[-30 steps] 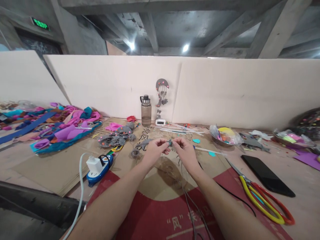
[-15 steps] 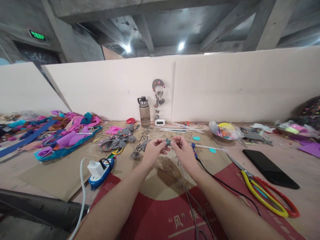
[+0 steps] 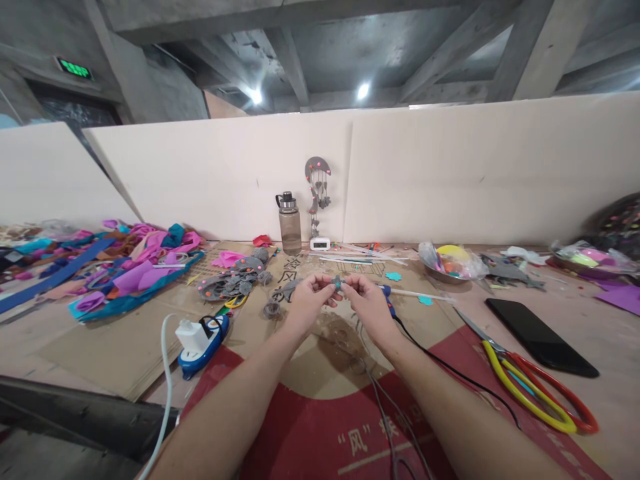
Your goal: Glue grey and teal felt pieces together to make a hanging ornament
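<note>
Over the middle of the cardboard, my left hand (image 3: pixel 313 300) and my right hand (image 3: pixel 367 303) pinch a small grey felt piece (image 3: pixel 338 285) between their fingertips. A teal spot shows at its centre. Grey cord (image 3: pixel 373 380) hangs below the right hand and trails toward me over the red print. Just right of my right hand lies a blue glue gun (image 3: pixel 389 301) with a white glue stick (image 3: pixel 420 294) at its back. Grey felt pieces with pink dots (image 3: pixel 235 280) are heaped to the left, and a small roll of grey cord (image 3: pixel 271 309) sits near my left hand.
Large scissors (image 3: pixel 525 387) with red and yellow handles and a black phone (image 3: pixel 540 337) lie at the right. A blue power strip (image 3: pixel 203 350) is at the left. Behind stand a bottle (image 3: pixel 290 227), a small clock (image 3: pixel 320 245) and a hanging felt moon (image 3: pixel 318 170).
The fingertips have shifted slightly, and more of the grey felt piece with its teal spot shows between them. Everything around the hands stays in place.
</note>
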### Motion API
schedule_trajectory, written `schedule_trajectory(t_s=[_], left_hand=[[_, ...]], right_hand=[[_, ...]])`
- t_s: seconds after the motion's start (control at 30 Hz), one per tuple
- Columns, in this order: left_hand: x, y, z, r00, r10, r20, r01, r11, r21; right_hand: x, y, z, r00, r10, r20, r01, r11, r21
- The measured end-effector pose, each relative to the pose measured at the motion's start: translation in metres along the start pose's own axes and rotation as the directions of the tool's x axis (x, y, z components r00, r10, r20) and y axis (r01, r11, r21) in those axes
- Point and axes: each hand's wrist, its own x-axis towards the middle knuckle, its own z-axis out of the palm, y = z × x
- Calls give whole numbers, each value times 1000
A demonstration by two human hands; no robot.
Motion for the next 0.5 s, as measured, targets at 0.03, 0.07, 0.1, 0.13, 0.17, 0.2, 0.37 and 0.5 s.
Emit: schedule_trajectory(t_s=[0.03, 0.07, 0.1, 0.13, 0.17, 0.2, 0.37, 0.5], left_hand=[[0, 0, 0, 1000, 1, 5, -1, 1000, 0], [0, -1, -1, 1000, 1, 15, -1, 1000, 3], [0, -1, -2, 1000, 0, 27, 0, 1000, 11], [0, -1, -2, 999, -4, 39, 4, 1000, 21], [0, -1, -3, 999, -10, 50, 9, 999, 31], [0, -1, -3, 998, -17, 59, 15, 999, 38], [0, -1, -3, 997, -26, 70, 20, 997, 77], [4, -2, -6, 1000, -23, 1, 23, 995, 99]], right_hand=[[0, 0, 0, 1000, -3, -3, 3, 1000, -10], [1, 0, -1, 1000, -6, -8, 6, 1000, -19], [1, 0, -1, 1000, -8, -12, 7, 1000, -28], [2, 0, -1, 1000, -10, -16, 9, 999, -37], [2, 0, -2, 1000, -14, -18, 13, 999, -48], [2, 0, -2, 1000, -21, -21, 19, 998, -64], [0, 0, -2, 999, -52, -1, 52, 990, -132], [-2, -2, -1, 994, -107, -35, 100, 984, -150]])
